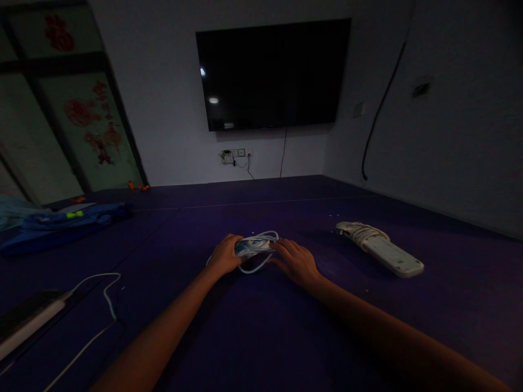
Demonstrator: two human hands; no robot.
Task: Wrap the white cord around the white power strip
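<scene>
Cord bundle (256,248) sits between the hands, around the middle of the purple surface (245,337), well in from its far edge. The left hand (224,257) is wrapped on one end; the right hand (297,264) touches the other, though whether it pinches I cannot tell. Gathering the bundle seems the step in hand; the next move likely calls for a steady left hold while the right tidies it.

From here this looks like a home: wide television (273,76) on the wall (163,109), red decorations (77,112) on the door (55,93).
</scene>
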